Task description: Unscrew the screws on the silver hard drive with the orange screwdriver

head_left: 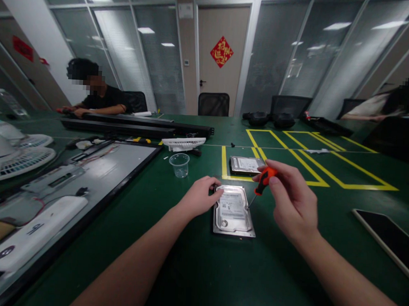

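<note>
Evidently, the step in hand is tool work at the edge of a silver hard disk drive, which lies flat, label up, on the green table straight in front of the person. Taking that drive as the dial's centre, with twelve pointing away from the person, the left hand grips its corner at about eleven o'clock, thumb laid over the label and fingers curled by the far end. From two o'clock, the right hand pinches the orange-and-black screwdriver between thumb and fingers, its shaft slanting down to the rim at about three. Whether the tip is seated in anything is too small to tell. Judging from that slant, the next move calls for a more upright shaft, light downward pressure and a firm left-hand brace, since a tilted tip could slip across the casing. Near twelve o'clock, a second hard disk drive rests beside yellow tape; a clear plastic cup stands around ten.
</note>
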### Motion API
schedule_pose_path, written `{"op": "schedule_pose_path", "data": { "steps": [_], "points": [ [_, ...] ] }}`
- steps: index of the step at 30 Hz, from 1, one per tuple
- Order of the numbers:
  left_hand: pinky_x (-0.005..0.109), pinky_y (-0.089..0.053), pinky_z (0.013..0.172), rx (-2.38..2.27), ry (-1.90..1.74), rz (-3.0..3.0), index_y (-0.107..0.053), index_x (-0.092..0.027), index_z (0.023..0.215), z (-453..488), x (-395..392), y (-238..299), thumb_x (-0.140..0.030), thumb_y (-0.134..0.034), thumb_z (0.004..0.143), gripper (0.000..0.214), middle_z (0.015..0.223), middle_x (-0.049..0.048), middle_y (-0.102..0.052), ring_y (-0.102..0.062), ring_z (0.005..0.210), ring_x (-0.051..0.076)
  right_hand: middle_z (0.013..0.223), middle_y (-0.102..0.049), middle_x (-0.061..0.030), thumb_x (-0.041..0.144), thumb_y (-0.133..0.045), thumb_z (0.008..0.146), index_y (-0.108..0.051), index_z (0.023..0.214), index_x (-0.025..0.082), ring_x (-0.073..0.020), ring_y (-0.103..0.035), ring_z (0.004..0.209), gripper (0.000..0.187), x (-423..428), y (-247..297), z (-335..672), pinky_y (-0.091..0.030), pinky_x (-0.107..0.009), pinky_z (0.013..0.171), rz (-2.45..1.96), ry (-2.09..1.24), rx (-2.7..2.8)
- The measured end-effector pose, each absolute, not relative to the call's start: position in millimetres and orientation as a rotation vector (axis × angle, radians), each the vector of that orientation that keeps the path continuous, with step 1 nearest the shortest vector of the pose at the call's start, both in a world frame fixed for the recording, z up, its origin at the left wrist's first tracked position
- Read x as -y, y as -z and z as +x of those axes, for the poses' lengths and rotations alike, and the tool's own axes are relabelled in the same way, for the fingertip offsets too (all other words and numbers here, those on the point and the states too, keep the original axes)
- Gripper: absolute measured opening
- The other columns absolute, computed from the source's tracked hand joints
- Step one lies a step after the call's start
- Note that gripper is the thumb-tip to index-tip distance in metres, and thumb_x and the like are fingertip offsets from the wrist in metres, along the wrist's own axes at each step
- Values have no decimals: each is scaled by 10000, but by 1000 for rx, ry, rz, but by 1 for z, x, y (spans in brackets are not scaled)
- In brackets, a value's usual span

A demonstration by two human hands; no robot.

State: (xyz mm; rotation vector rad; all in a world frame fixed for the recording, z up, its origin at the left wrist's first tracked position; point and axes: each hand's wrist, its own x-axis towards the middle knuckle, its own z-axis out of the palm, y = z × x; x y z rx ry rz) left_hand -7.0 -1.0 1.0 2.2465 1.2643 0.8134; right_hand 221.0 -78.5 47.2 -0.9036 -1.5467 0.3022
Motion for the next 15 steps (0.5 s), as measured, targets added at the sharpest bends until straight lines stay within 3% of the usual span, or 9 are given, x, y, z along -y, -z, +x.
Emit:
{"op": "schedule_pose_path", "data": {
  "steps": [15],
  "points": [
    [364, -539, 853, -1263, -810, 2246, -742, -181, 1133, -7, 0, 0, -377, -621, 968, 283, 1080, 85, -708, -663, 957, 226, 1169, -677, -75, 231, -678, 946, -617, 1277, 284, -225, -729, 986, 340, 75, -45, 221, -613, -444, 894, -908, -273, 1541]
  ]
}}
